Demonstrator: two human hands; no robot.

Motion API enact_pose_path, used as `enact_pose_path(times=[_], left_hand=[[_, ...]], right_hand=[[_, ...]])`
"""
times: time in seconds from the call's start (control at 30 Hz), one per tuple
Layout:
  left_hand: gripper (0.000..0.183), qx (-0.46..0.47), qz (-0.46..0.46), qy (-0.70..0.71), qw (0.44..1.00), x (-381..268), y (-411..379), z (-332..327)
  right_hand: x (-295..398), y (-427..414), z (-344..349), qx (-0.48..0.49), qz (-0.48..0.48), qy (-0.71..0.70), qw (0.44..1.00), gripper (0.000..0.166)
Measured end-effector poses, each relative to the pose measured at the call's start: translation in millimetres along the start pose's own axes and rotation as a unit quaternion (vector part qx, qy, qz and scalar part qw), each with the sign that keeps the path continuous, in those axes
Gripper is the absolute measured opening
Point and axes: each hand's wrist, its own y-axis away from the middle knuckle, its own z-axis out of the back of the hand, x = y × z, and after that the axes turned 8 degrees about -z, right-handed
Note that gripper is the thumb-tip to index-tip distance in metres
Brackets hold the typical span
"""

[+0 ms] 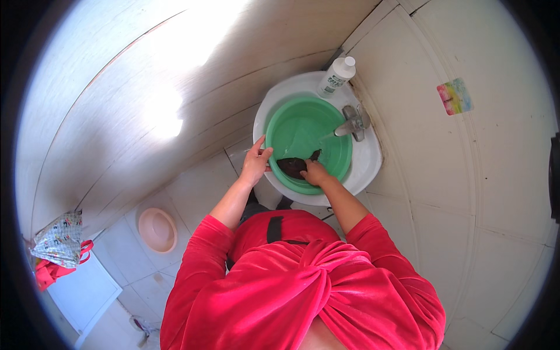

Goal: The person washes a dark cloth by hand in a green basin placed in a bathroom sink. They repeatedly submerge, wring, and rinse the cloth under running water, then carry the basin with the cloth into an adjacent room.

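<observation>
A green plastic basin (299, 124) sits in the white washbasin (366, 173), under the metal tap (350, 127). What looks like a thin stream of water (326, 136) runs from the spout into it. My left hand (254, 164) grips the basin's left rim, thumb on top and fingers around the outside. Inside the basin, my right hand (316, 173) holds a dark brown, wet-looking item (291, 168), probably cloth. One end of it sticks up past my fingers; part is hidden beneath them.
A white bottle (336, 78) with writing stands on the washbasin's back ledge. Walls rise close behind and to the right, where a colourful sticker (455, 96) is fixed. A pink basin (157, 230) rests on the tiled floor at left, near a hanging patterned bag (60, 238).
</observation>
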Motion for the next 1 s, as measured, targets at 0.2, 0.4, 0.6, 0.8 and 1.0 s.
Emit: enact_pose_path(times=[0.2, 0.4, 0.6, 0.8, 1.0], left_hand=[[0.054, -0.001, -0.001, 0.004, 1.0, -1.3, -0.6, -0.3], [0.053, -0.005, 0.004, 0.016, 1.0, 0.5, -1.6, 0.6], [0.053, -0.003, 0.011, 0.019, 1.0, -0.6, -2.2, 0.7], [0.051, -0.004, 0.013, 0.014, 1.0, 0.0, -2.7, 1.0], [0.051, -0.004, 0.016, 0.02, 1.0, -0.5, -2.4, 1.0]], right_hand=[[0.6, 1.3, 1.0, 0.002, -0.004, 0.004, 1.0, 0.049], [3.2, 2.8, 4.0, 0.012, -0.003, 0.009, 1.0, 0.048], [1.8, 3.0, 1.7, 0.001, -0.007, 0.005, 1.0, 0.05], [1.5, 3.5, 0.9, 0.0, -0.007, 0.008, 1.0, 0.051], [1.1, 2.7, 0.5, 0.002, -0.006, 0.009, 1.0, 0.051]])
